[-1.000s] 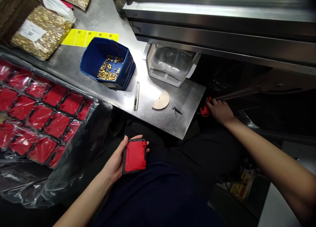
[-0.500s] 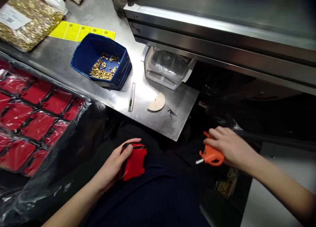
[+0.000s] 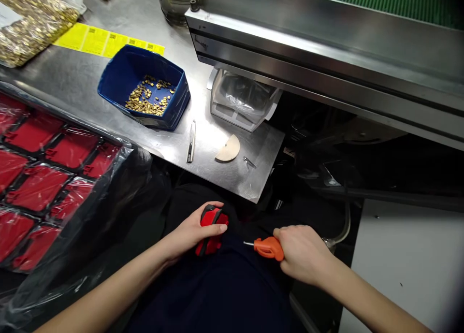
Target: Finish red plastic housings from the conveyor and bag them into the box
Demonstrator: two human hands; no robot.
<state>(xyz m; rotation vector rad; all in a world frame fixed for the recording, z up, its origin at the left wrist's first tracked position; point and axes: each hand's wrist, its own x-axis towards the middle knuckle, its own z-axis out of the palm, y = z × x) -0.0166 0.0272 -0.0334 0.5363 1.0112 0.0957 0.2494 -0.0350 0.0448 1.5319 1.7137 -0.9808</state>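
I see left hand [image 3: 188,234] clenched on red part [image 3: 210,229] | right hand [image 3: 302,253] grasping orange tool [image 3: 266,247] | both below tabletop's [image 3: 232,178] near edge

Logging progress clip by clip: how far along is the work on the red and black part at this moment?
Done: both things are picked up. The left hand grips the red and black part over the lap; the right hand holds the orange tool.

In hand: the tool's metal tip points at the part with a gap between them.

Left: contact is not yet made. Many like red parts lie bagged in the tray at left.
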